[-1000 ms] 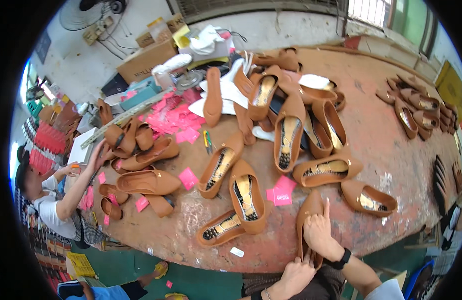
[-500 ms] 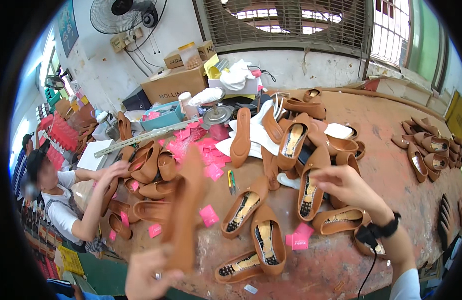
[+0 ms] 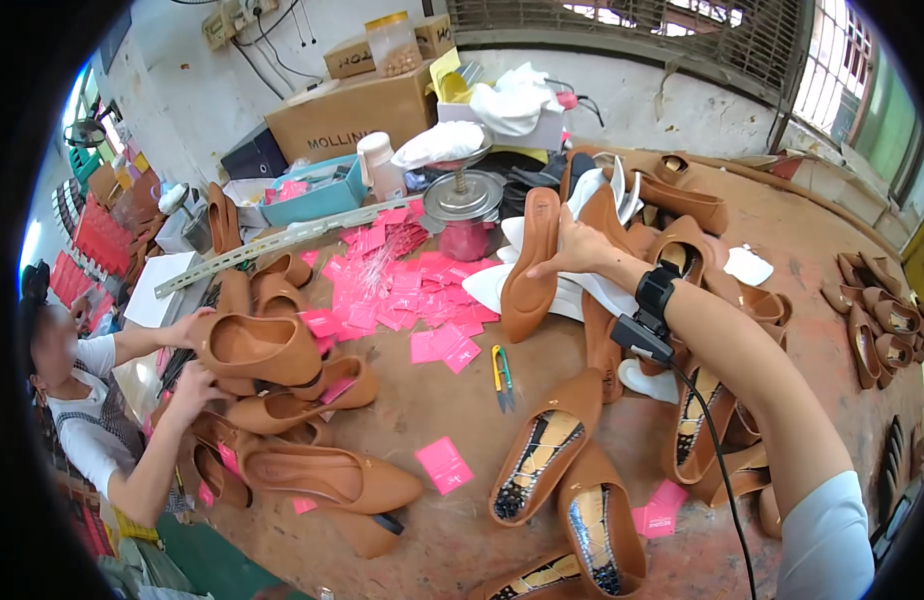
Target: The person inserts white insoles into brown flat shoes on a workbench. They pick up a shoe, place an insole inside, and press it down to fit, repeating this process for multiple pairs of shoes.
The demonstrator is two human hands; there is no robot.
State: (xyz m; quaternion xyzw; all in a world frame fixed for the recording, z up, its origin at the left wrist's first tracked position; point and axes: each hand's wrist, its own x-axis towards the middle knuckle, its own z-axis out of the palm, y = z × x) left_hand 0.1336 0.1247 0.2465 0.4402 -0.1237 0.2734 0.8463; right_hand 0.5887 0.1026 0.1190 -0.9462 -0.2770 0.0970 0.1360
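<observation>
Bench [image 3: 422, 405]: brown shoes [image 3: 327, 478] spread across it.
Insole [image 3: 534, 245]: over white pieces [image 3: 485, 288], between bench middle and far edge.
Right hand [image 3: 582, 248]: thumb against the insole's edge (fingers partly hidden; cannot tell how closed).
Left hand: out of view.
White pieces: probably least disturbed by pinching only the insole's rim.
</observation>
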